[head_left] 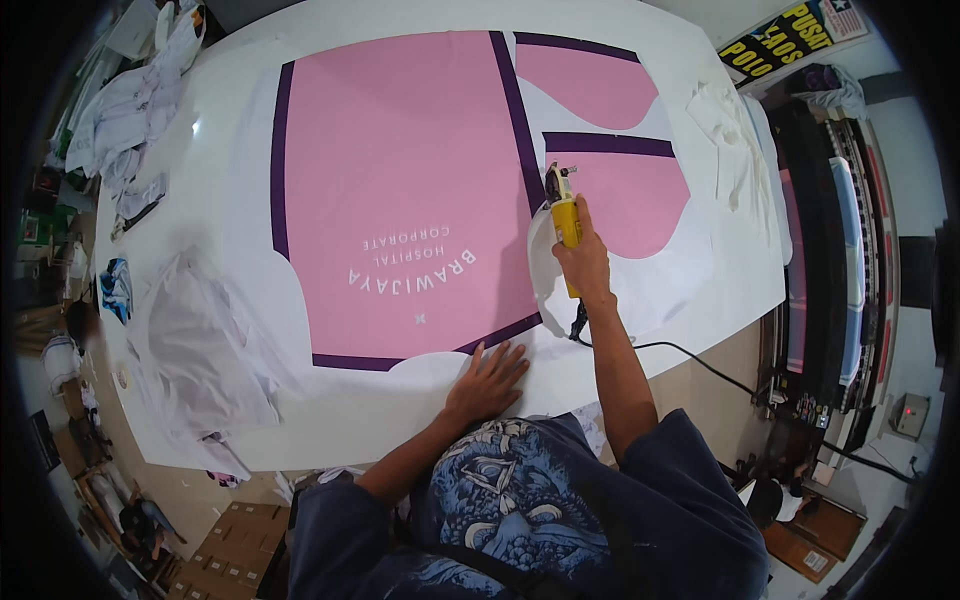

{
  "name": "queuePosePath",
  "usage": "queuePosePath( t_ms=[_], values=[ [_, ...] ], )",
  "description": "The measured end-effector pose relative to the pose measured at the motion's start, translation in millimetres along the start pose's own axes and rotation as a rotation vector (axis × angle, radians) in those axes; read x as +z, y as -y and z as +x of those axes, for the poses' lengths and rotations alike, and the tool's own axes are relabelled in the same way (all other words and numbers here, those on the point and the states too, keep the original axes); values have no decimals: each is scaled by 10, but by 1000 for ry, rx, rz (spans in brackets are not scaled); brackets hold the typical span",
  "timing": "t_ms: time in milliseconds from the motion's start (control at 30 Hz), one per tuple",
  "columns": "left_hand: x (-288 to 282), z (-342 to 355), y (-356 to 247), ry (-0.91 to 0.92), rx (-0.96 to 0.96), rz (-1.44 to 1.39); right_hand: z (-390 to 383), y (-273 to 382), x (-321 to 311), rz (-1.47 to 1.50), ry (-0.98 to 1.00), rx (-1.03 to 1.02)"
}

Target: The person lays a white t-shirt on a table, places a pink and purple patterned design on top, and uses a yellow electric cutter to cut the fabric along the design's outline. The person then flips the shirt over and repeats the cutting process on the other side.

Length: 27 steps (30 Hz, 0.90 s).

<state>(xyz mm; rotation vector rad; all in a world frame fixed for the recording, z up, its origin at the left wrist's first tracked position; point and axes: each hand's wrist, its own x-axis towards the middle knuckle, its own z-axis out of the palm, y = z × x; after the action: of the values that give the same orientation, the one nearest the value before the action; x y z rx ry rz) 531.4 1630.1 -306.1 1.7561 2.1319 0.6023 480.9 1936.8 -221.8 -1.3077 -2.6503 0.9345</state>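
Observation:
My right hand (585, 262) is wrapped round the yellow body of an electric rotary fabric cutter (566, 222). The cutter's head stands at the dark purple edge between a large pink printed panel (400, 170) and a smaller pink sleeve-shaped piece (620, 200). White sheet beside the cutter curls up near its body. My left hand (487, 382) lies flat, fingers spread, at the panel's near edge by the purple border. Another pink piece (590, 85) with a purple band lies farther off at the right. The cutter's blade is too small to make out.
A black power cord (690, 355) runs from the cutter off to the right. White garments (215, 350) lie on the white table's left side, with more white cloth (735, 150) at its right. Cardboard boxes (230, 550) stand at lower left, and a large machine (825, 240) at right.

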Motion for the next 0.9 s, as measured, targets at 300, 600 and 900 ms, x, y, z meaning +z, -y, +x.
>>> queuePosePath(
  t_ms=[300, 600, 900],
  values=[
    [11, -4, -16, 2, 0, 31, 414, 56, 43, -40, -34, -70],
    [24, 3, -6, 39, -6, 38, 1001, 237, 95, -31, -60, -117],
    [20, 10, 9, -6, -14, -38, 1544, 503, 94, -6, -38, -122]
  ],
)
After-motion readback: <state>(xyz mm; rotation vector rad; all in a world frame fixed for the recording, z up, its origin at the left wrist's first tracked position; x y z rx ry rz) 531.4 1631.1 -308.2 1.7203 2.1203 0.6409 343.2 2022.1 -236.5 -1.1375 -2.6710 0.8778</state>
